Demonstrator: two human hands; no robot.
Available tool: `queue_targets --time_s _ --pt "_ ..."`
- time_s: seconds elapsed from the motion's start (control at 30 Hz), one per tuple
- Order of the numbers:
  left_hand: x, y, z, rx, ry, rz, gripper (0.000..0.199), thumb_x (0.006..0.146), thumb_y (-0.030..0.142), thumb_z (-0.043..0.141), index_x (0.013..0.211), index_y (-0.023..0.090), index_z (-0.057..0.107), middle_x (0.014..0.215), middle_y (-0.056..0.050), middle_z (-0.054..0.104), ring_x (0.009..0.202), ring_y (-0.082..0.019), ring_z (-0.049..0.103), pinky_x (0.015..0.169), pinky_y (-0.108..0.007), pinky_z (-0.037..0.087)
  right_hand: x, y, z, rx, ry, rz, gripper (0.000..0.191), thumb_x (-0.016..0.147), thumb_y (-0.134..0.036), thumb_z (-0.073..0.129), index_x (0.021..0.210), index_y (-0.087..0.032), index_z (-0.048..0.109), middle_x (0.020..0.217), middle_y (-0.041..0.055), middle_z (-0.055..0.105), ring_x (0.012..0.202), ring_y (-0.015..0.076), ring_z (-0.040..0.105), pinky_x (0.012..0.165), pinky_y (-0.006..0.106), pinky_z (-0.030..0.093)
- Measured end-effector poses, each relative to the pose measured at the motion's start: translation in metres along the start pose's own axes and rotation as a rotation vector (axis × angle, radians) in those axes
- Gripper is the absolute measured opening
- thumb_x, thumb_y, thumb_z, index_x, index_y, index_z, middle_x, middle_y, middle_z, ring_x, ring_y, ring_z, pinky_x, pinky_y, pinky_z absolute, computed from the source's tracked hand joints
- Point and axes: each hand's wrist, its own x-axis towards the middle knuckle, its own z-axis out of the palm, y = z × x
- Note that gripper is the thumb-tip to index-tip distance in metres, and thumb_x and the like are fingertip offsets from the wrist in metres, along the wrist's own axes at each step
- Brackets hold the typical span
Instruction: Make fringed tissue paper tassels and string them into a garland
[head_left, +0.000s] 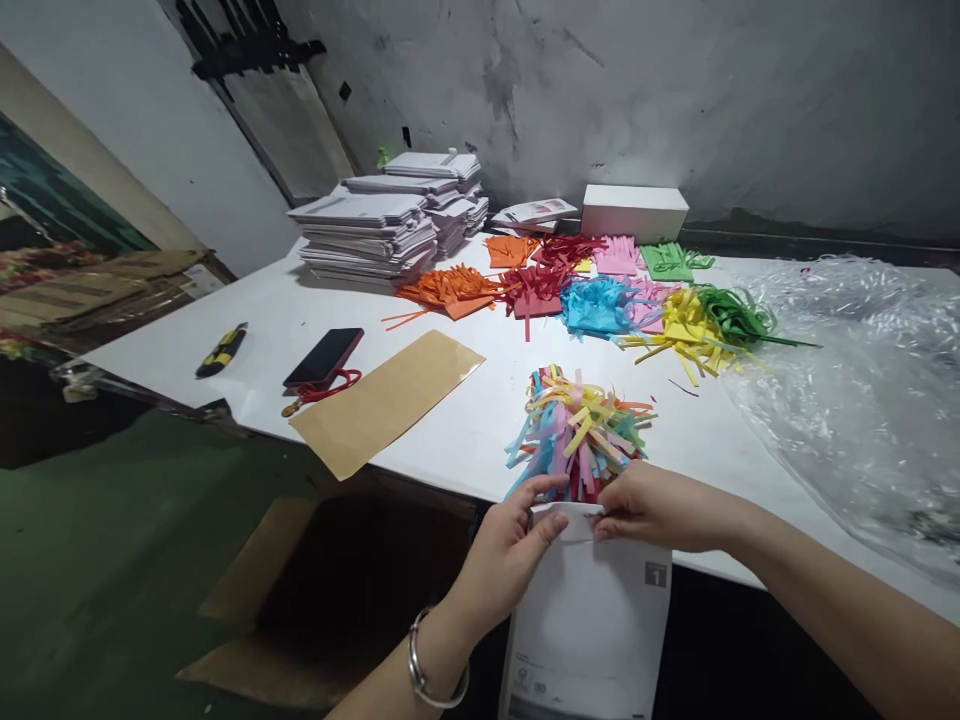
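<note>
1. On the left of the table point(465, 450), a yellow-and-black tool point(221, 350) lies apart from a dark phone point(324, 358).
2. Next come white stacks point(367, 235) at the far side, and a brown sheet point(390, 400) lying flat towards the near edge.
3. The left hand point(506, 555) is narrowed on the top rim of a white packet point(589, 620), thumb on its near face.
4. That packet hangs at the near edge, with mixed paper strips point(574, 425) just beyond its top; I can't tell whether any are inside.
5. The right hand point(649, 510) pinches the top's right corner. I'd judge the step as handling the packet's mouth; the next move calls for a steady rim and clear strips.
6. Far right, clear plastic point(847, 400) lies crumpled.
</note>
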Motion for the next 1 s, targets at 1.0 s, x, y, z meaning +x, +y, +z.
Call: queue_targets --time_s 1.0 --pt "-0.006 0.006 -0.014 -0.115 -0.2 -0.063 0.055 0.069 0.068 0.077 0.072 0.014 0.079 0.06 -0.005 0.067 0.055 -0.015 0.055 0.055 -0.025 0.043 -0.063 0.034 0.047 0.506 0.286 -0.224 0.048 0.101 -0.054 0.042 0.093 -0.017 0.071 0.068 -0.0001 0.054 0.061 0.0126 0.045 0.059 0.024 0.033"
